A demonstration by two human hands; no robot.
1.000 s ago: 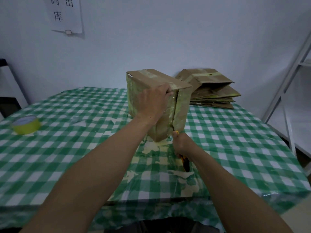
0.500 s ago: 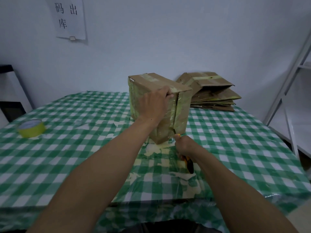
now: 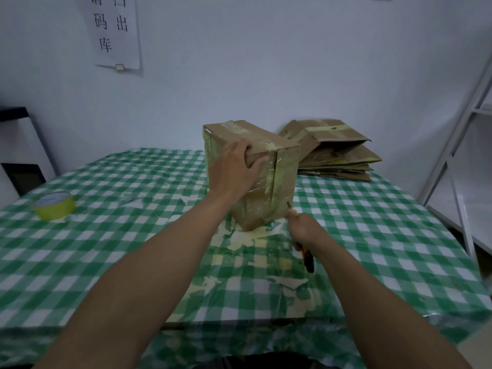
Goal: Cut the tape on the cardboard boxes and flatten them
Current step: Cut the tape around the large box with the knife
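- Gripping box top w/ curled left hand, steadying it
- Clutching knife tight in right hand, blade at lower corner
- Prob best slicing shallow, away from left hand

box mid-table, flattened stack behind-right, tape roll far left, wall sign behind

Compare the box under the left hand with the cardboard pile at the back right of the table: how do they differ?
The upright box stands assembled, with tape across its faces; the cardboard pile lies folded flat. The left hand grips the upright box's top edge and the right hand holds a utility knife at its lower corner; nothing touches the cardboard pile. Both are brown cardboard with yellow-green tape.
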